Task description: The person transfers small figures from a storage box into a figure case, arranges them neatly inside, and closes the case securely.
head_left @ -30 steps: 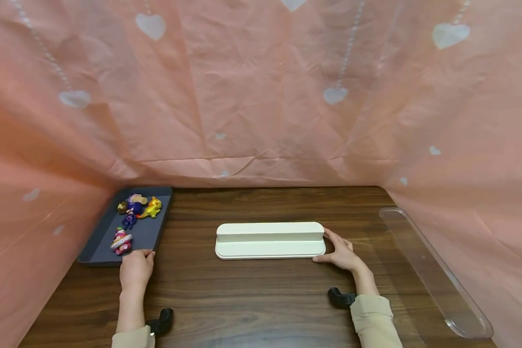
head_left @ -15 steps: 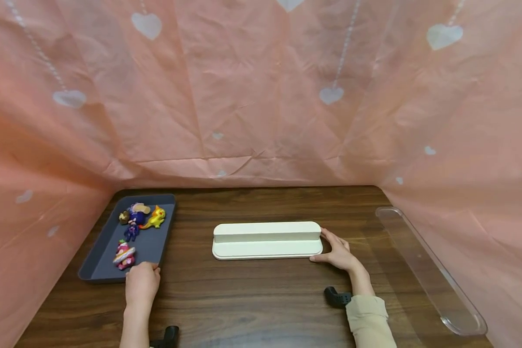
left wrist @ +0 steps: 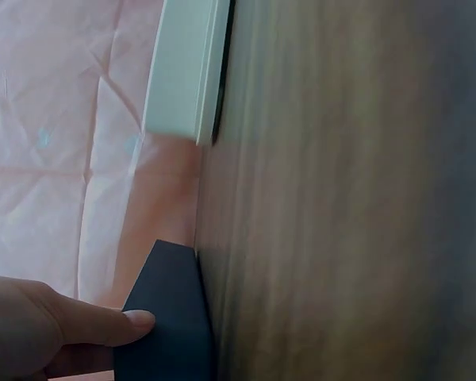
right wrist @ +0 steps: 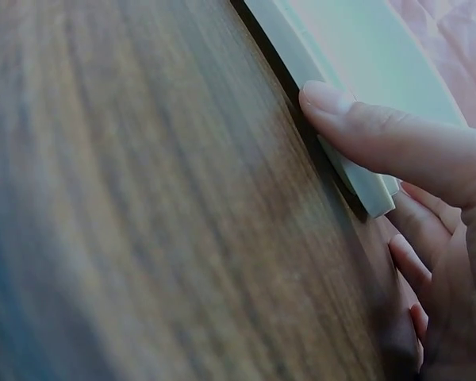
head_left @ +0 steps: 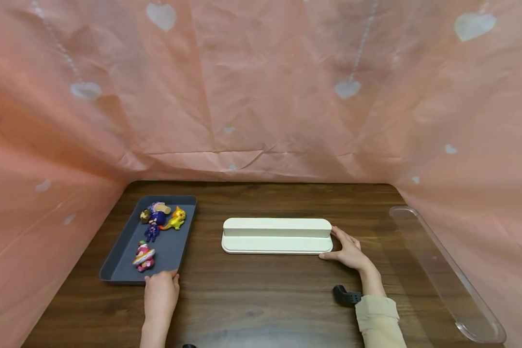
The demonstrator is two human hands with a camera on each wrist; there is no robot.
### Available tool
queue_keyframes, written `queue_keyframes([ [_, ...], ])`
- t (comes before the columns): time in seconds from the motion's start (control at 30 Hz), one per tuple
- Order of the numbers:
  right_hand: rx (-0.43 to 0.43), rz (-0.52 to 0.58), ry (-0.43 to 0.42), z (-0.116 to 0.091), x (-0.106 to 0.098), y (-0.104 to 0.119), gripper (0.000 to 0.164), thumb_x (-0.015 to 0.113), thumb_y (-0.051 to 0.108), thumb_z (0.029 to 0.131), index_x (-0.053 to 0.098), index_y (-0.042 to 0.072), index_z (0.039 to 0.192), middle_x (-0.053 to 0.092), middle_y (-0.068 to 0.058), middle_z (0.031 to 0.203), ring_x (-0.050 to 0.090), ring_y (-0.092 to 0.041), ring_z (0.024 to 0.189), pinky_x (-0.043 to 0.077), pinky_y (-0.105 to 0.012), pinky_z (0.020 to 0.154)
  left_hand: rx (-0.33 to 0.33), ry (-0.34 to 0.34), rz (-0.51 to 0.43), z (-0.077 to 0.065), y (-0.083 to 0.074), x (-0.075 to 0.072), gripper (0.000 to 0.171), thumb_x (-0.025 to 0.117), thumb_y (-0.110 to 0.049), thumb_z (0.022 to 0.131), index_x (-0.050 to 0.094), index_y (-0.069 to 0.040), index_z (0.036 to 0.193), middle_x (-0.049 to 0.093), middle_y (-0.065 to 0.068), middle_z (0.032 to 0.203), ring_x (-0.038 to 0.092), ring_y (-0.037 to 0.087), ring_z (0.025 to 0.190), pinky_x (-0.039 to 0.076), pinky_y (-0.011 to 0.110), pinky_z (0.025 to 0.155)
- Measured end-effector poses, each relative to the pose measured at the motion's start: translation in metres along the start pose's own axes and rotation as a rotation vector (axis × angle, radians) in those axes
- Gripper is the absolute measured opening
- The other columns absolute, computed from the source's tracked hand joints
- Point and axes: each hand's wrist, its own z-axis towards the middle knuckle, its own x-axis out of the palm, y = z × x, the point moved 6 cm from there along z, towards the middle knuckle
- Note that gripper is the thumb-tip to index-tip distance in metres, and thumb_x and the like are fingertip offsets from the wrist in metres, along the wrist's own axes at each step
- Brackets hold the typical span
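My left hand (head_left: 161,295) grips the near rim of a dark grey rectangular tray (head_left: 167,253), by its near right corner. In the left wrist view the thumb (left wrist: 139,319) presses the tray's outer wall (left wrist: 170,309). Inside the tray lie several small toy figures: a yellow one (head_left: 175,220), a pink one (head_left: 144,257) with a pale ring, and a purple-blue cluster (head_left: 157,217). My right hand (head_left: 350,251) holds the right end of a long white two-step display stand (head_left: 277,243). Its thumb (right wrist: 329,99) lies on the front edge, with the other fingers partly hidden behind the end.
Along the right side of the wooden table (head_left: 252,299) lies a long clear plastic cover (head_left: 483,338) with rounded ends. A pink curtain (head_left: 261,96) printed with hearts hangs at the back and both sides.
My left hand has pulled the tray toward me and to the right, with the figures in it. The right hand keeps its hold on the white stand. The head view has shifted slightly.
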Motion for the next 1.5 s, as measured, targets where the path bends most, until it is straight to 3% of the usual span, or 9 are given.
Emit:
queue_keyframes([
  [0.2, 0.011, -0.014, 0.000, -0.004, -0.004, -0.001, 0.097, 0.083, 0.031, 0.077, 0.029, -0.004, 0.149, 0.033, -0.033, 0.149, 0.014, -0.049, 0.141, 0.004, -0.062, 0.107, 0.053, -0.058, 0.022, -0.017, -0.016, 0.004, 0.008, 0.068, 0.006, 0.080, 0.073, 0.010, 0.087, 0.067, 0.026, 0.077, 0.063, 0.050, 0.077, 0.038, 0.072, 0.088],
  [0.4, 0.017, -0.012, 0.000, -0.007, -0.001, -0.002, 0.097, 0.083, 0.032, 0.076, 0.029, -0.003, 0.149, 0.032, -0.033, 0.149, 0.014, -0.049, 0.142, 0.004, -0.062, 0.107, 0.066, -0.094, 0.023, -0.035, -0.024, 0.008, 0.008, 0.069, 0.006, 0.080, 0.072, 0.009, 0.087, 0.067, 0.022, 0.075, 0.061, 0.047, 0.076, 0.038, 0.072, 0.090],
  [0.87, 0.024, -0.024, 0.020, -0.005, 0.005, 0.002, 0.100, 0.084, 0.034, 0.076, 0.028, -0.006, 0.149, 0.025, -0.034, 0.152, 0.015, -0.050, 0.141, 0.003, -0.062, 0.107, 0.031, -0.024, 0.054, -0.063, -0.045, 0.004, 0.010, 0.071, 0.005, 0.077, 0.073, 0.004, 0.086, 0.067, 0.018, 0.074, 0.062, 0.044, 0.074, 0.041, 0.071, 0.087],
  [1.07, 0.013, -0.027, 0.003, -0.007, -0.001, 0.002, 0.099, 0.083, 0.033, 0.077, 0.028, -0.005, 0.149, 0.024, -0.034, 0.153, 0.014, -0.050, 0.141, 0.003, -0.062, 0.107, 0.043, -0.054, 0.064, -0.067, -0.054, 0.003, 0.009, 0.072, 0.002, 0.078, 0.074, 0.002, 0.086, 0.067, 0.016, 0.075, 0.063, 0.042, 0.075, 0.042, 0.068, 0.088],
  [1.27, 0.026, -0.028, 0.009, -0.011, -0.002, 0.001, 0.099, 0.083, 0.034, 0.076, 0.028, -0.005, 0.149, 0.025, -0.034, 0.152, 0.013, -0.050, 0.141, 0.002, -0.063, 0.107, 0.001, -0.023, 0.077, -0.069, -0.054, 0.002, 0.011, 0.074, -0.001, 0.078, 0.076, -0.001, 0.089, 0.069, 0.013, 0.078, 0.065, 0.039, 0.080, 0.043, 0.062, 0.091],
  [1.37, 0.032, -0.027, 0.007, -0.012, -0.001, 0.001, 0.099, 0.083, 0.033, 0.076, 0.028, -0.005, 0.149, 0.024, -0.034, 0.152, 0.013, -0.050, 0.141, 0.001, -0.063, 0.107, -0.005, -0.001, 0.080, -0.070, -0.053, 0.002, 0.011, 0.075, -0.004, 0.078, 0.076, -0.003, 0.089, 0.070, 0.012, 0.079, 0.066, 0.037, 0.080, 0.044, 0.060, 0.090],
  [1.5, 0.037, -0.025, 0.008, -0.013, 0.001, 0.000, 0.100, 0.083, 0.034, 0.076, 0.028, -0.006, 0.149, 0.023, -0.034, 0.152, 0.014, -0.049, 0.142, 0.001, -0.062, 0.108, -0.027, 0.089, 0.083, -0.065, -0.049, 0.000, 0.009, 0.075, -0.007, 0.079, 0.077, -0.004, 0.088, 0.072, 0.013, 0.082, 0.067, 0.037, 0.080, 0.046, 0.057, 0.085],
])
